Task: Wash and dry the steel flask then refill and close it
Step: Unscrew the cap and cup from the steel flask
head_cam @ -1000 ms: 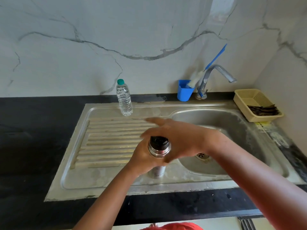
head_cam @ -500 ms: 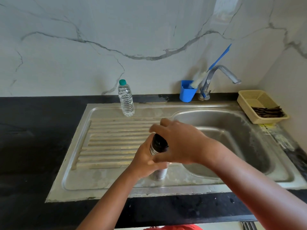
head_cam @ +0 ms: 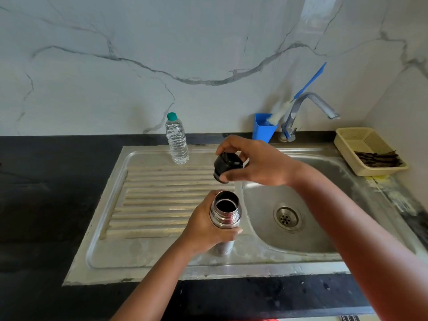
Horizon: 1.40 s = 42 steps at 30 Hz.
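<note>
a: what is on the tabletop (head_cam: 58, 205) now, from big to small?

b: the sink (head_cam: 301, 239) with its ribbed drainboard (head_cam: 157, 200), then the tap (head_cam: 310, 107), a yellow basket (head_cam: 361, 144) at the right, a blue cup (head_cam: 262, 132) with a brush (head_cam: 301, 93), and a water bottle (head_cam: 177, 141) at the back of the drainboard. the flask (head_cam: 225, 213) stands upright near the front, between drainboard and basin. it is open, and the inside looks dark.

a: what could go wrong from here?

b: i think two things. the flask stands close to the basin edge on metal that may be wet. if the left hand (head_cam: 206, 228) loosens, it can slide or tip into the basin. also the cap (head_cam: 228, 166) hangs in the air above the drainboard, well apart from the flask mouth. if the grip is weak, the cap can drop and roll toward the drain (head_cam: 287, 218). washing is not yet begun, as i judge it.

a: and the fingers?

b: the left fingers (head_cam: 229, 231) are curled closely round the flask body, below the threaded neck. the right hand (head_cam: 259, 163) grasps the cap from above, thumb under and fingers over, only half closed round it. no hand is released.
</note>
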Motion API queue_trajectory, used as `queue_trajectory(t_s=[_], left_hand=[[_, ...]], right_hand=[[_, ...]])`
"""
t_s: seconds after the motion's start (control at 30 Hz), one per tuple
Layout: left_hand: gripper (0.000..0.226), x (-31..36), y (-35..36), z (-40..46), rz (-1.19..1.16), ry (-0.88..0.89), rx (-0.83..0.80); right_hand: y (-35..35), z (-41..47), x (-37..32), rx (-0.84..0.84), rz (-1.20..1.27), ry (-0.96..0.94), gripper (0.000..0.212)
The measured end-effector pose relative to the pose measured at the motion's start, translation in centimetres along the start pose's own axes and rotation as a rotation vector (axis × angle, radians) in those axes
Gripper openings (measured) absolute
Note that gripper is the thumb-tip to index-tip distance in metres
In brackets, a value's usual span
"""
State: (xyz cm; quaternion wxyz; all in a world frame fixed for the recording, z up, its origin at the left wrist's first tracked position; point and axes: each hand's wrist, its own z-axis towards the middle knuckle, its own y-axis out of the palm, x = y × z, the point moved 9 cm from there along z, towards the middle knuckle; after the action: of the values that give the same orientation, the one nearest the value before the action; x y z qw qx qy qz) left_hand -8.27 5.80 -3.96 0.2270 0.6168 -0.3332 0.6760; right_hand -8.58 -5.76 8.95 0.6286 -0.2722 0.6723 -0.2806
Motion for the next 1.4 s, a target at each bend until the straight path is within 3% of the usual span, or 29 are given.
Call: queue_trajectory(t_s=[0.17,0.27,0.67,0.97,1.13,1.23,1.4], left_hand=[[0.067,0.4,-0.1,0.0,0.038,0.013,0.017],[0.068,0.3,-0.2,0.1,0.051,0.018,0.016],[0.074,0.2,-0.2,0.0,0.098,0.012,0.000],[0.069,0.3,-0.4,0.1,0.096,0.016,0.012],[0.070,0.2,-0.4,0.0,0.091,0.005,0.013],[0.071,0.2,-0.3,0.0,0.089,0.004,0.014],[0.071,0.3,-0.3,-0.1,0.081,0.007,0.021]], right_hand=[[2.7,4.0,8.0,0.080,0.267,0.199,0.044],[5.5,5.5,12.1,0.081,0.284,0.279,0.046],[10.3,10.5,17.5,0.123,-0.117,0.335,0.054],[11.4,10.9,18.3,0.088,-0.159,0.324,0.058],[11.8,10.9,18.8,0.046,-0.129,0.364,0.072],[10.7,10.2,18.3,0.104,-0.082,0.369,0.071],[7.1,6.1,14.8,0.396,-0.002,0.192,0.042]])
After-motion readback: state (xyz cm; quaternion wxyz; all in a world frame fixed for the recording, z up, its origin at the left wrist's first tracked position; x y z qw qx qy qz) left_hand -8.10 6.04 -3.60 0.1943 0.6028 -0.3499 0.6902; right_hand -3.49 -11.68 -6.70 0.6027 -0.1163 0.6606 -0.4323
